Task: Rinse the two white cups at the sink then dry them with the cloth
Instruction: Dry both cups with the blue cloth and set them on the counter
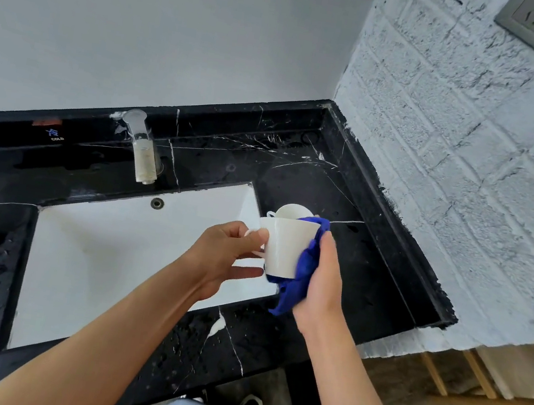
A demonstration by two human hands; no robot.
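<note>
I see left hand (227,252) over sink (103,268), fingers pinching handle of white cup (286,250), inside hidden. Right hand (322,287) presses blue cloth (304,270) against cup side, fingers wrapped round cloth. Second cup (293,210) behind on counter (367,286), looks empty.
</note>
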